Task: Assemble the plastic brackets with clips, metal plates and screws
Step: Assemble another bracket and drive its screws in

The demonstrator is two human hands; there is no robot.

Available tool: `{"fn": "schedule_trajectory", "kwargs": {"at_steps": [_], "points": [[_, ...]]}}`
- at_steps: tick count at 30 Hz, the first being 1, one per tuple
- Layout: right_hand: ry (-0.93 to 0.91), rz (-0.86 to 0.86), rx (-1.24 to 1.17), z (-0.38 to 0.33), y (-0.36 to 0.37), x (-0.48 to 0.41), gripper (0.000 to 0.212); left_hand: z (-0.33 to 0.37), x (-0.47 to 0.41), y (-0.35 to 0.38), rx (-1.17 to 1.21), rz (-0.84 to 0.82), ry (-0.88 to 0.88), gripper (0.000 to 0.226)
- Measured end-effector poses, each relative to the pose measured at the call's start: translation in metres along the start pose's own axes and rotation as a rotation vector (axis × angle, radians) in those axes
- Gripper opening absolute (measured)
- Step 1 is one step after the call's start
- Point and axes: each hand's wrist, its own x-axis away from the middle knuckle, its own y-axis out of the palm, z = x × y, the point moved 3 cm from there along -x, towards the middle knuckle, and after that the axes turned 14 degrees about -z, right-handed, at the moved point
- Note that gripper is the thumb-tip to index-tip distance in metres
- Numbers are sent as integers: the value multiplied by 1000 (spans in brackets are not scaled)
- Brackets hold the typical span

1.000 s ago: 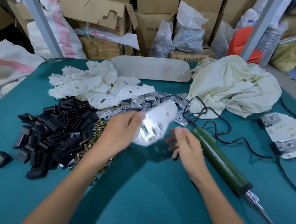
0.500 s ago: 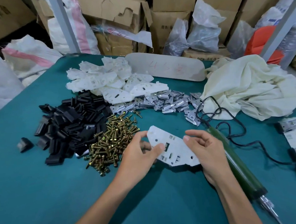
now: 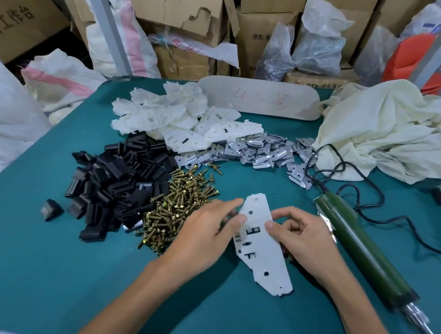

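A white plastic bracket [image 3: 261,249] with several slots and holes lies lengthwise over the teal table [image 3: 53,272], its narrow end pointing away from me. My left hand [image 3: 205,233] pinches its left edge with thumb and fingers. My right hand [image 3: 303,236] pinches the right edge, thumb on top. To the left lie a heap of brass screws [image 3: 178,205] and a pile of black clips [image 3: 118,181]. Further back sit the pile of white brackets [image 3: 176,117] and the shiny metal plates [image 3: 256,151].
A green electric screwdriver [image 3: 364,250] lies right of my right hand, its black cable [image 3: 362,191] looping back. A cream cloth [image 3: 392,131] is bunched at the back right. A beige board [image 3: 260,97], cardboard boxes [image 3: 177,12] and sacks stand behind the table. One stray clip [image 3: 51,209] lies far left.
The bracket came down from mid-air between my hands and has turned from crosswise to lengthwise. Both hands now pinch its edges. My view has shifted left and closer.
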Motion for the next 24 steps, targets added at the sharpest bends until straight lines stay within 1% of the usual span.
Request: {"fn": "schedule_trajectory", "kwargs": {"at_steps": [3, 5, 7, 8, 9, 11, 12, 14, 17, 19, 22, 24], "points": [[2, 109, 53, 4, -3, 0, 10, -10, 8, -35, -102, 144, 12, 29], [-6, 165, 112, 6, -5, 0, 8, -23, 9, -67, -188, 227, -43, 24], [-11, 208, 173, 7, -6, 0, 13, -43, 5, -101, -316, 245, -132, 31], [-12, 229, 196, 7, -7, 0, 16, -53, 1, -115, -383, 199, -185, 40], [-8, 247, 211, 7, -7, 0, 17, -63, -3, -125, -456, 111, -238, 51], [-1, 274, 220, 6, -8, 0, 13, -80, -13, -136, -615, -116, -340, 70], [-1, 286, 223, 6, -8, 0, 11, -86, -18, -138, -675, -213, -376, 75], [-5, 299, 227, 4, -8, -1, 7, -93, -26, -142, -728, -338, -399, 78], [2, 288, 232, 4, -9, -1, 7, -97, -36, -150, -716, -448, -410, 70], [10, 279, 231, 4, -9, -1, 6, -98, -41, -153, -702, -483, -415, 61], [17, 269, 235, 4, -9, -1, 9, -99, -47, -154, -694, -475, -427, 65], [17, 262, 244, 4, -9, -2, 13, -99, -50, -156, -699, -494, -441, 64]]}}
